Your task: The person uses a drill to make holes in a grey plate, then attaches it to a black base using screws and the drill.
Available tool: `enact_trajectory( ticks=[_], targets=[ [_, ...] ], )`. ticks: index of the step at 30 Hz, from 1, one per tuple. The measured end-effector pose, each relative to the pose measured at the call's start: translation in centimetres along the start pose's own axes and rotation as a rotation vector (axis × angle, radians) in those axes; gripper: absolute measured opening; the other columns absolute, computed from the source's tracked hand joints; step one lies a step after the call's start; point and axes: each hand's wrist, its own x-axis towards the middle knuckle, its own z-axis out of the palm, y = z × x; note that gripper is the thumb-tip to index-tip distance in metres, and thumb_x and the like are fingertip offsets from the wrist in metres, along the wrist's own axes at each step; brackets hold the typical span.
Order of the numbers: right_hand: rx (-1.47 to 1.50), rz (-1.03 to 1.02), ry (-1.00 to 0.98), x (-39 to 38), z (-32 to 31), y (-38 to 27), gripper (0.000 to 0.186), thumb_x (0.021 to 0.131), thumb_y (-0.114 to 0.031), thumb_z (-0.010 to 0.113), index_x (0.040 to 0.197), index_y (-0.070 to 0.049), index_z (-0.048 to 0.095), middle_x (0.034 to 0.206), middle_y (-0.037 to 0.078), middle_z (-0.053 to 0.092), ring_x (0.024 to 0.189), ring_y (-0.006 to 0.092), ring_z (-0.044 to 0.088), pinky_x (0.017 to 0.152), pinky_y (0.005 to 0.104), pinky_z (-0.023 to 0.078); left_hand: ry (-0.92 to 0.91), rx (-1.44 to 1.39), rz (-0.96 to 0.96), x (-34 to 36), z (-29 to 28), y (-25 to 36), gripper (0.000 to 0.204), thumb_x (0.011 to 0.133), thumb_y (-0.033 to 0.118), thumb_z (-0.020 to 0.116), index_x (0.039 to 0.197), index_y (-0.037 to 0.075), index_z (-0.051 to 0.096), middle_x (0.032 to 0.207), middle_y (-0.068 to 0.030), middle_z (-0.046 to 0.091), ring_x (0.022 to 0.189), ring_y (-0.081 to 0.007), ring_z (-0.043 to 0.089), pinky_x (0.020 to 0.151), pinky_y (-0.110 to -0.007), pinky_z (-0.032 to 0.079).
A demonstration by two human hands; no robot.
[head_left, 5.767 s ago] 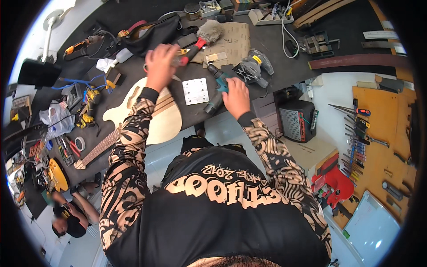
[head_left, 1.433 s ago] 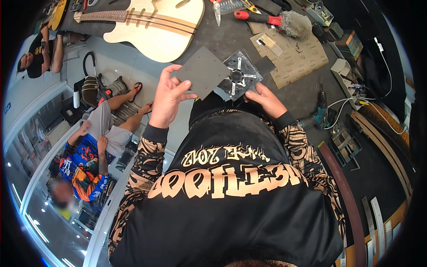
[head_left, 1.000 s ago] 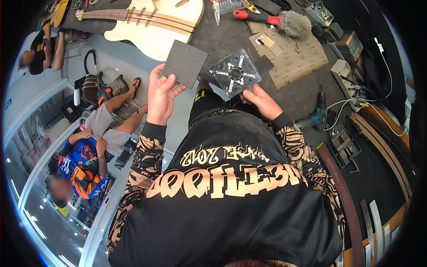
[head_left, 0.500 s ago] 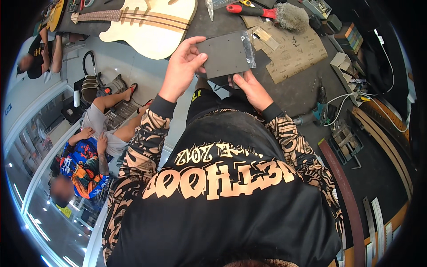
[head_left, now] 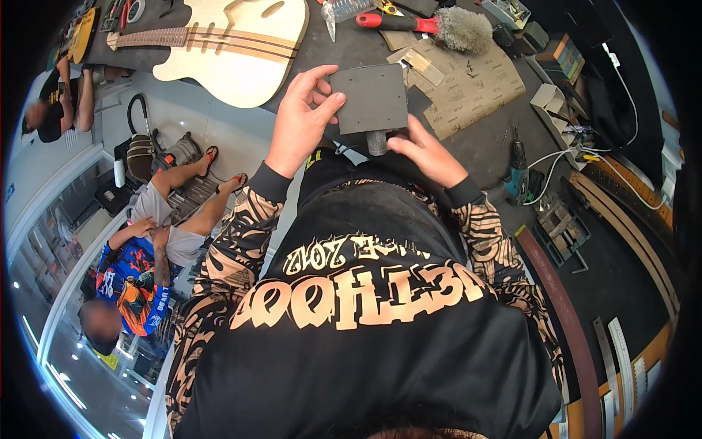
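A flat, dark grey rectangular block point(head_left: 371, 99) with small holes near its corners is held up over the bench's near edge. From its lower side sticks a short, ribbed round spout point(head_left: 376, 143). My left hand point(head_left: 303, 117) is closed on the block's left edge, thumb in front. My right hand point(head_left: 430, 152) grips by the spout and lower right corner, thumb at the spout. Its other fingers are partly hidden behind the block.
A pale guitar body point(head_left: 238, 69) lies at the far left of the bench. Sandpaper point(head_left: 479, 91), a red-handled brush point(head_left: 461, 29) and a teal power tool point(head_left: 519, 179) are around the right side. A seated person point(head_left: 135, 274) is at my left.
The block has turned slightly and shifted right and down, bringing its spout into view. A clear plastic strip at its right edge no longer shows. My right hand has moved lower.
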Motion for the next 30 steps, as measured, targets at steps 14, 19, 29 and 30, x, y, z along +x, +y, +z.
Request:
enact_trajectory(
  ticks=[14, 19, 29, 30],
  targets=[
    [-0.438, -0.263, 0.407, 0.6, 2.1, -3.0, 0.079, 0.099, -0.023, 0.087, 0.161, -0.002, 0.043, 0.136, 0.016, 0.061, 0.091, 0.0219, 0.069, 0.086, 0.0396, 0.06, 0.005, 0.024, -0.02, 0.3, 0.0, 0.1, 0.053, 0.104, 0.005, 0.078, 0.155, 0.005, 0.062, 0.132, -0.0074, 0.055, 0.096, -0.0082, 0.066, 0.071, -0.025, 0.063],
    [-0.527, -0.273, 0.408, 0.5, 2.7, -3.3, 0.076, 0.1, -0.024, 0.086, 0.16, -0.003, 0.045, 0.133, 0.015, 0.061, 0.09, 0.021, 0.071, 0.086, 0.0394, 0.06, -0.016, 0.892, 0.489, -0.8, 0.2, 2.0, 0.106, 0.082, 0.028, 0.098, 0.173, 0.018, 0.045, 0.167, -0.0123, 0.044, 0.146, -0.0353, 0.053, 0.115, -0.049, 0.053],
    [-0.348, -0.289, 0.717, 1.9, -3.5, -1.5, 0.04, 0.104, -0.021, 0.082, 0.137, -0.003, 0.067, 0.111, 0.004, 0.072, 0.088, 0.0127, 0.069, 0.08, 0.032, 0.058, -0.16, 0.76, 0.551, 0.0, -0.6, 0.3, 0.124, 0.075, 0.032, 0.102, 0.177, 0.013, 0.034, 0.168, -0.0149, 0.048, 0.152, -0.0426, 0.045, 0.127, -0.054, 0.042],
    [-0.464, -0.262, 0.84, 2.6, -6.2, -0.6, 0.034, 0.104, -0.02, 0.08, 0.131, -0.003, 0.069, 0.111, 0.007, 0.073, 0.088, 0.0161, 0.071, 0.081, 0.035, 0.059, -0.149, 0.725, 0.571, -0.1, -0.7, 0.0, 0.125, 0.075, 0.031, 0.102, 0.177, 0.013, 0.033, 0.168, -0.015, 0.048, 0.151, -0.0412, 0.046, 0.125, -0.053, 0.043]
  ],
)
